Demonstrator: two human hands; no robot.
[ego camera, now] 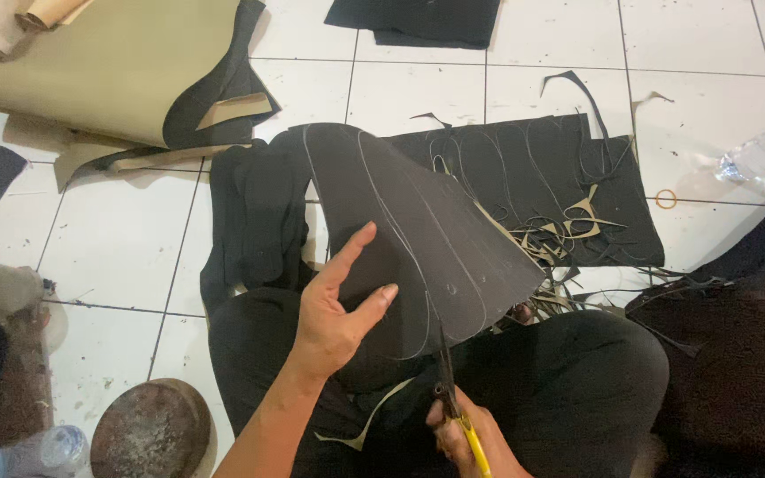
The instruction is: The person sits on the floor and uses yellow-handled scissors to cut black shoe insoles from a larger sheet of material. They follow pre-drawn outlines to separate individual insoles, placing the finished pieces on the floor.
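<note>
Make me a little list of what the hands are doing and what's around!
left hand: holds up a black sheet marked with pale curved lines
right hand: grips scissors with yellow handles, blades at the sheet's lower edge
floor: white tiles
behind the sheet: flat black sheet with thin scraps on it
top left: tan sheet
right edge: plastic bottle
bottom left: round brown disc

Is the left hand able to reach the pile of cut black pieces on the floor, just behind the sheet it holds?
Probably yes. The left hand holds the black sheet, and the pile of cut black pieces lies close beside it with nothing between; it must release the sheet first.
</note>
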